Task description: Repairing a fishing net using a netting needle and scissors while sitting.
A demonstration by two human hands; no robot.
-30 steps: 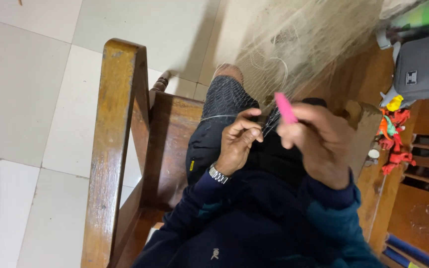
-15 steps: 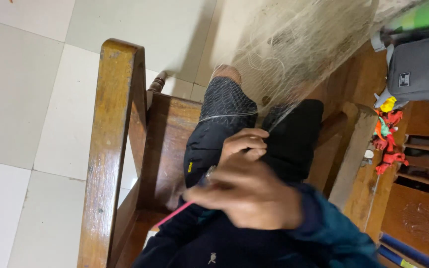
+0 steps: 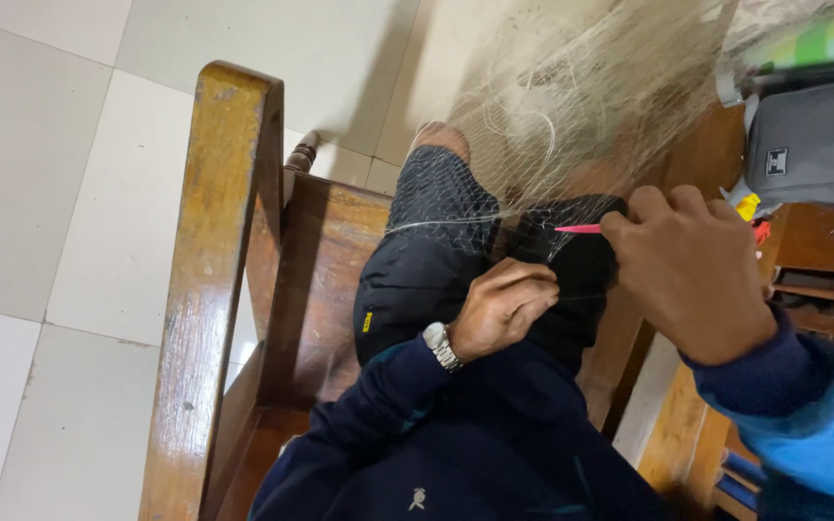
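Observation:
A pale, fine-meshed fishing net (image 3: 571, 106) drapes from the upper right over my knees in black shorts (image 3: 436, 270). My left hand (image 3: 499, 309), with a silver wristwatch, pinches the net's strands on my lap. My right hand (image 3: 692, 270) is closed around a slim pink netting needle (image 3: 579, 229), whose tip points left toward the mesh just above the left hand. I sit on a wooden chair.
The chair's wooden armrest (image 3: 209, 289) runs down the left. White floor tiles (image 3: 69, 193) lie beyond it. A grey bag (image 3: 813, 145) and small colourful items sit on wooden furniture at the right edge.
My right hand swept down across my lap and has come back up to the right, with the pink needle now pointing left at the net. The left hand stayed on the mesh.

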